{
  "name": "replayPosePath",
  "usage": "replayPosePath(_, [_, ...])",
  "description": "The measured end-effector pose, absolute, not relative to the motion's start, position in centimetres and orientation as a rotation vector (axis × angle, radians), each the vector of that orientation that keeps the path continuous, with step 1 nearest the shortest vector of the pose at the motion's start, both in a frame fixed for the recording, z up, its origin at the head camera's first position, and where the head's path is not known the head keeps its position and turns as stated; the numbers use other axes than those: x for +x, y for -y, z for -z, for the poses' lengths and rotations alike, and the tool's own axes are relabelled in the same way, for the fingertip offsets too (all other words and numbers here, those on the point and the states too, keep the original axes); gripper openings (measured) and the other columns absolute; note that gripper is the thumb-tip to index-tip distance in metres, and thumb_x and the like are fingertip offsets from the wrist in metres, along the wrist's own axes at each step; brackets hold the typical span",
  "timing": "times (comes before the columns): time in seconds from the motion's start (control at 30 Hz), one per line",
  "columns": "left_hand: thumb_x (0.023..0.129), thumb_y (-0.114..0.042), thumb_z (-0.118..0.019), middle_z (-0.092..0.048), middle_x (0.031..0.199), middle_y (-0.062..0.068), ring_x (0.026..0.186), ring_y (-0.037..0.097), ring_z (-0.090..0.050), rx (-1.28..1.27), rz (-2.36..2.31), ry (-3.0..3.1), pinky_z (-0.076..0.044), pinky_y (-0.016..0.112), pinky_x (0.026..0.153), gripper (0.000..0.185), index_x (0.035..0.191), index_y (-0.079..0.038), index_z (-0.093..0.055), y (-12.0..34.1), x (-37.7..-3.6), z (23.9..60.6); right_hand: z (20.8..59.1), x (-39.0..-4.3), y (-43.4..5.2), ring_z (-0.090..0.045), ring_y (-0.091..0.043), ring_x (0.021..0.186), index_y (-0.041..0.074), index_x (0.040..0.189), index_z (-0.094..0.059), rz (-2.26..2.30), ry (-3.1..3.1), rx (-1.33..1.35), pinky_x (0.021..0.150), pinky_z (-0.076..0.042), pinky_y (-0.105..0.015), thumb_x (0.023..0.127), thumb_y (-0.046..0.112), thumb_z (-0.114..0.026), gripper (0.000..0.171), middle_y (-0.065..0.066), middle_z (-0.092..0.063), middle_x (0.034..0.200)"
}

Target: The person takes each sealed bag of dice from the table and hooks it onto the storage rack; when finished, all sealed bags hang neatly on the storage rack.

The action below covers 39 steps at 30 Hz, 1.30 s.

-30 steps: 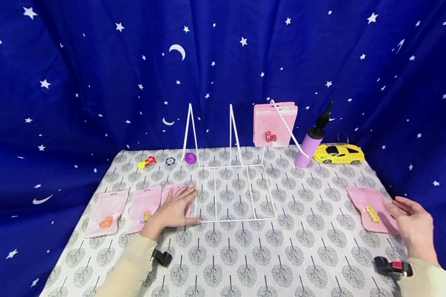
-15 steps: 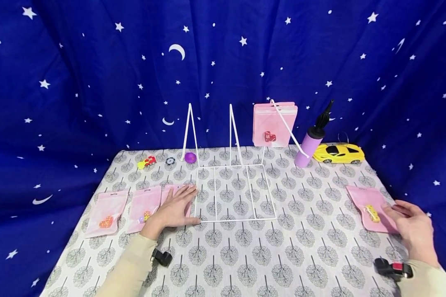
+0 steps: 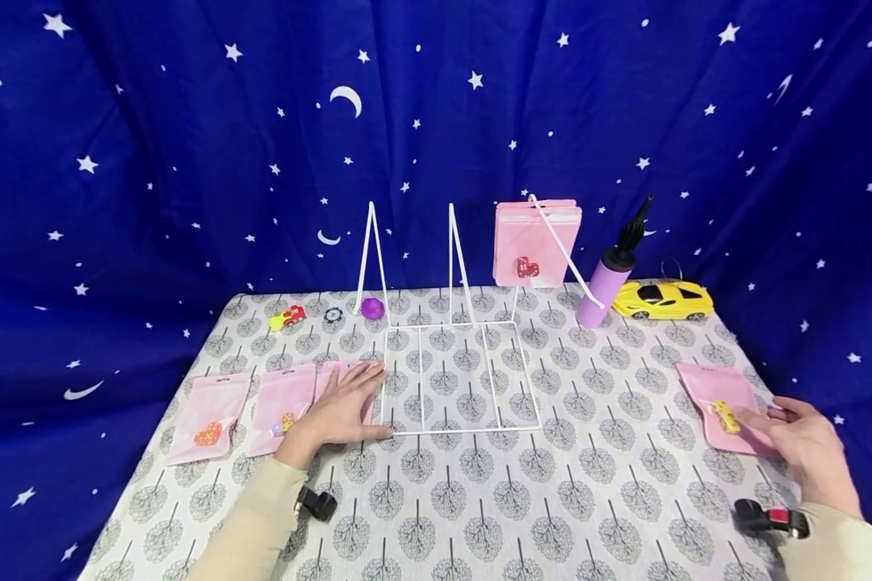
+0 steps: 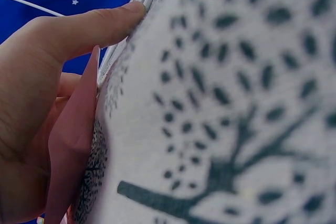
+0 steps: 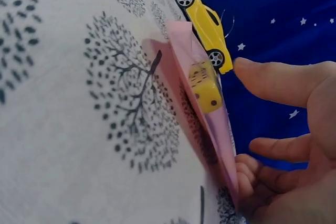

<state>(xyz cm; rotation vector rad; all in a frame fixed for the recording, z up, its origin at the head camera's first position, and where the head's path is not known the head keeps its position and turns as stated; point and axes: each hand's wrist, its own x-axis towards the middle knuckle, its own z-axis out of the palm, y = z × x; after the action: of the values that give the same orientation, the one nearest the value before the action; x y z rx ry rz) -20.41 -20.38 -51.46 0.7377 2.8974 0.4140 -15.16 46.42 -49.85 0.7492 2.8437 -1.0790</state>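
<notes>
A: Right hand [image 3: 807,448] sits at the near right edge of the table [image 3: 589,500], fingers at the near corner of a pink pouch [image 3: 727,403]. The right-wrist view shows the pouch [image 5: 197,114] lifted on edge, fingertips curled under its lower corner, thumb [image 5: 278,80] held off the face. So a partial hold from below, not a full pinch.

B: And what is inside?

A: Yellow dice [image 5: 205,85], loose behind the clear window. The likely trouble: the film is slick, and with the thumb off, the pouch could slide off the fingertips and drop flat, or slip over the table edge, which is just beside it.

B: The dice?

A: Their weight could shift and tip the pouch. Whether the top seal is closed cannot be told.

B: Left hand?

A: Left hand [image 3: 345,411] lies flat, fingers spread, pressing another pink pouch [image 3: 334,375] down, touching the white wire rack [image 3: 458,379] at its left rail. The left-wrist view shows that pouch's edge [image 4: 79,145] under the palm. A sideways nudge could shove the light rack and disturb the pouches hanging on its far arm [image 3: 538,242].
</notes>
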Motion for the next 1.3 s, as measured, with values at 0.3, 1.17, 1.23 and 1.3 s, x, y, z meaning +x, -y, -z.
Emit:
replayPosePath(0.3, [0.072,-0.071,-0.068,-0.019,0.163,0.003,0.151,0.030,-0.013,0.732,-0.396,-2.894,-0.005,0.067,0.116,0.107,0.154,-0.015,-0.027,20.42,-20.34,51.60,49.72,-15.49,-46.29,-0.036,-0.056,0.117,-0.021,0.142,-0.017,0.965,-2.775,0.637,0.096,-0.032,-0.066,0.085,0.051,-0.068,0.105,-0.044,-0.030,0.138])
replayPosePath(1.17, [0.072,-0.074,-0.065,-0.020,0.162,0.004,0.150,0.031,-0.014,0.751,-0.389,-2.902,-0.005,0.069,0.115,0.109,0.154,-0.014,-0.027,20.55,-20.48,51.41,50.04,-15.31,-45.72,-0.050,-0.008,0.073,-0.019,0.140,-0.023,1.040,-2.862,0.602,0.059,-0.037,-0.020,0.084,0.039,-0.075,0.096,-0.036,-0.051,0.113])
replayPosePath(1.23, [0.072,-0.074,-0.066,-0.020,0.162,0.003,0.150,0.030,-0.014,0.748,-0.393,-2.901,-0.005,0.068,0.115,0.109,0.154,-0.014,-0.028,20.54,-20.51,51.46,50.09,-15.35,-45.68,-0.045,0.003,0.067,-0.019,0.139,-0.023,1.080,-2.873,0.582,0.055,-0.039,-0.017,0.083,0.035,-0.076,0.094,-0.037,-0.051,0.113])
replayPosePath(1.3, [0.072,-0.073,-0.066,-0.020,0.163,0.003,0.151,0.030,-0.014,0.745,-0.402,-2.897,-0.005,0.068,0.115,0.108,0.154,-0.014,-0.028,20.53,-20.53,51.44,50.11,-15.34,-45.62,-0.042,0.009,0.067,-0.019,0.140,-0.020,1.118,-2.870,0.579,0.055,-0.039,-0.016,0.084,0.032,-0.076,0.095,-0.041,-0.048,0.118])
